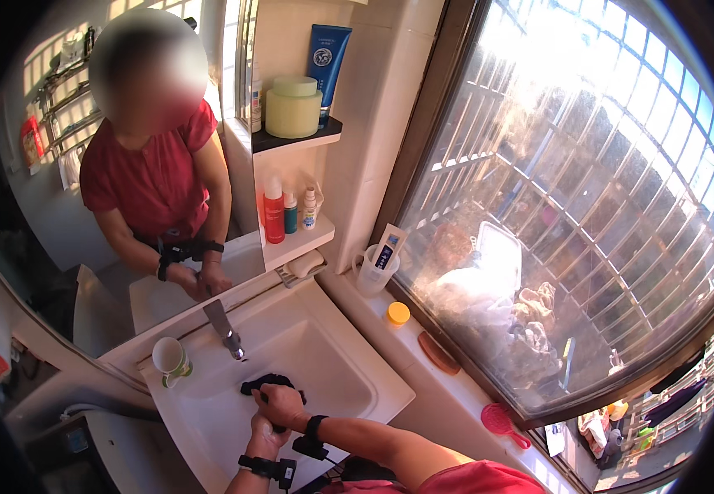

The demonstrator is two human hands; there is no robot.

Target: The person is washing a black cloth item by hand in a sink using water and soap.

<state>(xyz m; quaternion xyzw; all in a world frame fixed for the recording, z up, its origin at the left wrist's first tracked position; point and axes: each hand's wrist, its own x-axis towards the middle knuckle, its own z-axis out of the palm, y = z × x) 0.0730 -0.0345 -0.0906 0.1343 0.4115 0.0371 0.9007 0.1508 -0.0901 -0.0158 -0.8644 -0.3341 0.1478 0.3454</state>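
A bunched black cloth (260,384) is held over the basin of the white washbasin (338,364). My right hand (284,405) is closed around it, with one part bulging out beyond the fingers. Closer to me, my left hand (268,435) presses against the right one, and a dark bit of cloth shows between them. Its fingers are largely hidden. Just beyond the cloth stands a chrome faucet (228,336); I cannot tell whether water runs. Black bands with small devices sit on both wrists.
A white-and-green mug (171,358) stands on the washbasin's left rim. Along the right ledge are a plastic cup (376,272), a yellow-lidded jar (397,314), a brown comb (438,353) and a red hairbrush (497,420). A mirror (165,204) and a soap dish (301,268) lie beyond.
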